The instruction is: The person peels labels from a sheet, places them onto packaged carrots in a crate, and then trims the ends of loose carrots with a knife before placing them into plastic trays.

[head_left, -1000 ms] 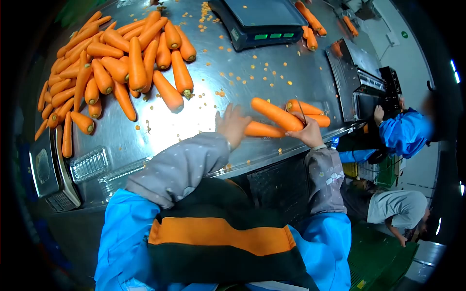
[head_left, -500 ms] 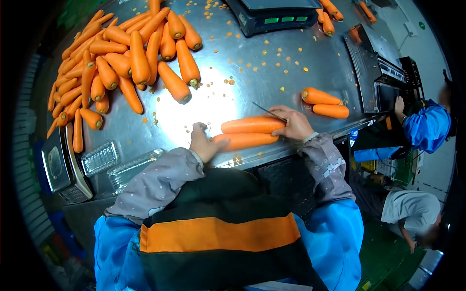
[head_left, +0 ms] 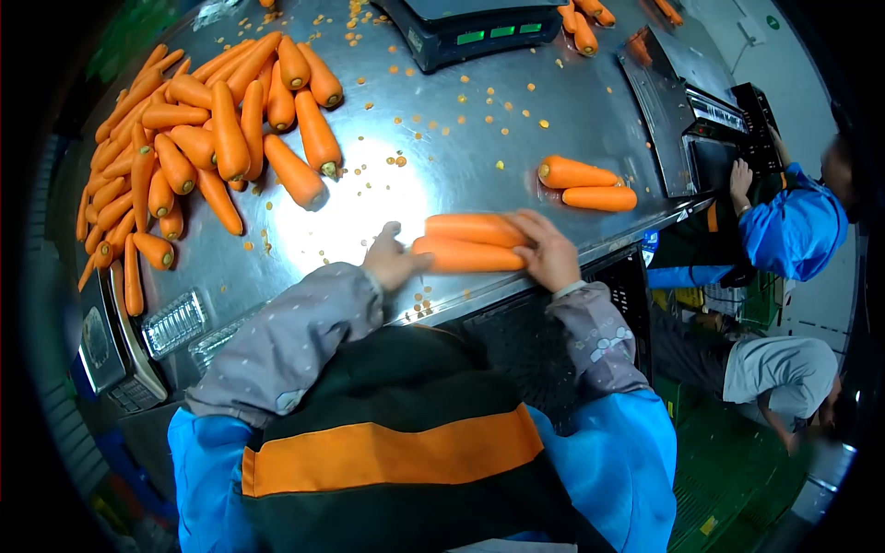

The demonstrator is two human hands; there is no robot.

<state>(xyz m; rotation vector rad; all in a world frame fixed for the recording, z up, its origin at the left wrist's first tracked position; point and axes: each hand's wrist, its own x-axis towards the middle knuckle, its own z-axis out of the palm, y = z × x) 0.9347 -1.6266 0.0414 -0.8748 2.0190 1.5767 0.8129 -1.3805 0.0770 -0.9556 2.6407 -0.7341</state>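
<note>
Two carrots lie side by side near the front edge of the metal table. My left hand is at their left ends, fingers apart, with the thumb against the nearer carrot. At their right ends, my right hand is closed around the tips, slightly blurred. The knife seen before does not show clearly now. Beyond my right hand lies another pair of carrots. A large pile of carrots covers the table's left part.
A scale with green displays stands at the back. A black machine is at the right, with a co-worker in blue beside it. Another person bends at the lower right. Clear plastic trays lie at the left.
The view has shifted, so the table's things appear further left and the pile slightly lower. The knife blade by my right hand no longer shows. The two carrots are closer together, between my hands.
</note>
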